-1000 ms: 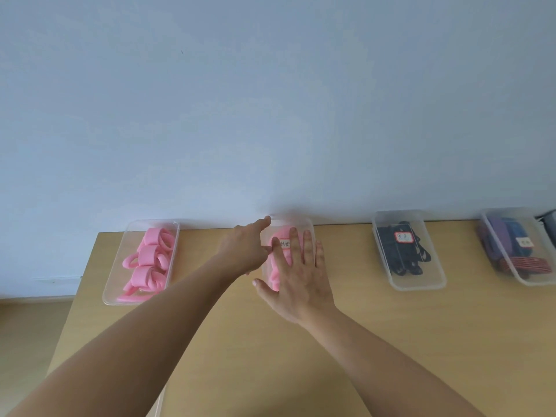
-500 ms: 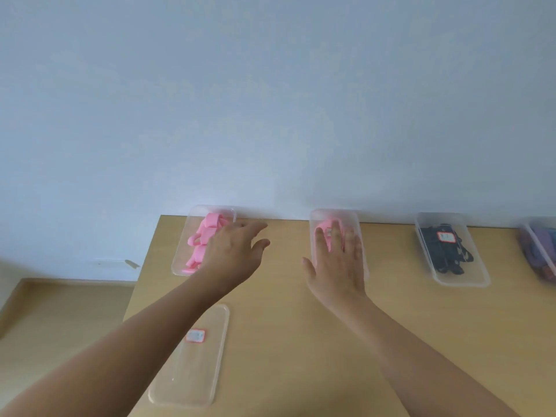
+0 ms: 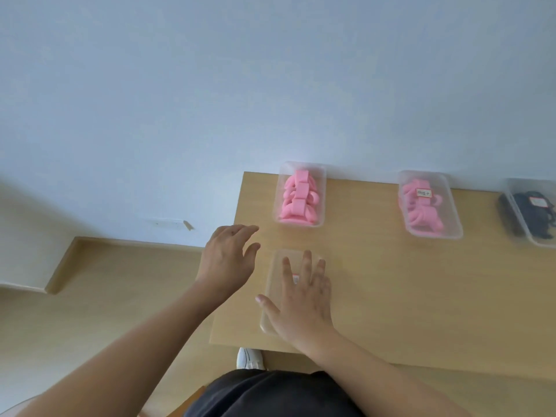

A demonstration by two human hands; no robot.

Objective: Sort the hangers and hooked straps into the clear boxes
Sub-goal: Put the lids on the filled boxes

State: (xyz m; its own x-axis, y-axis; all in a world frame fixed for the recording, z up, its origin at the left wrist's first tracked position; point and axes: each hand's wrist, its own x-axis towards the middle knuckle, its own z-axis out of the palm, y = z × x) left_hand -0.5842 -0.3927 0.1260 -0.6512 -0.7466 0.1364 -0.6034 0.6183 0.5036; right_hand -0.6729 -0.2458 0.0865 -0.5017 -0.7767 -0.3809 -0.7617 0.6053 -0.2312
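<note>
Currently, left hand (image 3: 228, 257) is held empty, fingers loosely spread, over the left edge of the table (image 3: 391, 281). Right hand (image 3: 301, 299) is laid flat, fingers straight, on the loose lid (image 3: 273, 275), probably for capping the open box (image 3: 322, 218) of pink hangers (image 3: 298, 200) behind it.

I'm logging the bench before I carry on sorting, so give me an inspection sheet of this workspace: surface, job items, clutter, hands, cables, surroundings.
Surface: wooden table, boxes along its far edge.
Job's things: open clear box of pink pieces; lidded labelled box, also pink inside; third box with dark straps, cut by the frame; loose lid near the front edge.
Clutter: nothing seen.
Hands: left hand open, hovering by the table's left edge; right hand open, fingers spread over the loose lid, contact unclear.
Cables: nothing seen.
Surroundings: pale wall, wooden floor, white shoe below the table edge.
</note>
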